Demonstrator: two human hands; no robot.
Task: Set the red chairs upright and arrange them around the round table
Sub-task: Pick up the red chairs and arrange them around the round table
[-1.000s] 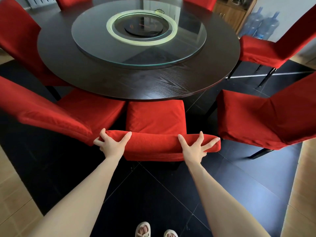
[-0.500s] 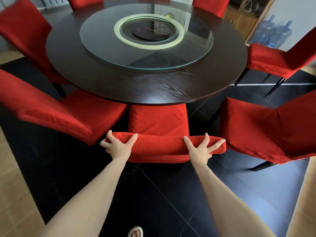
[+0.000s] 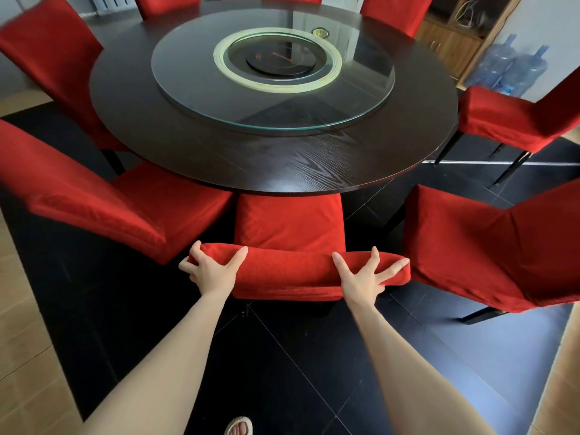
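Slightly further under the bench [image 3: 282,164] now, the middle chair [image 3: 288,221]; left hand [image 3: 212,271] and right hand [image 3: 364,279] press its backrest, fingers [image 3: 394,267] splayed.

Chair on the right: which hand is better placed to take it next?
Probably right. The right hand rests on the end of the middle chair's backrest nearest the right chair; the left hand is at the opposite end.

Background of a dining room

A round glass turntable [image 3: 194,86] carries a pale ring [image 3: 282,86] at its middle. Two blue water bottles [image 3: 514,70] stand side by side, just beside a wooden cabinet [image 3: 455,48]. Black floor tiles [image 3: 298,356] fill the middle; tan tiles [image 3: 25,356] flank them left and right. A sandal [image 3: 239,426] toe shows at the bottom edge.
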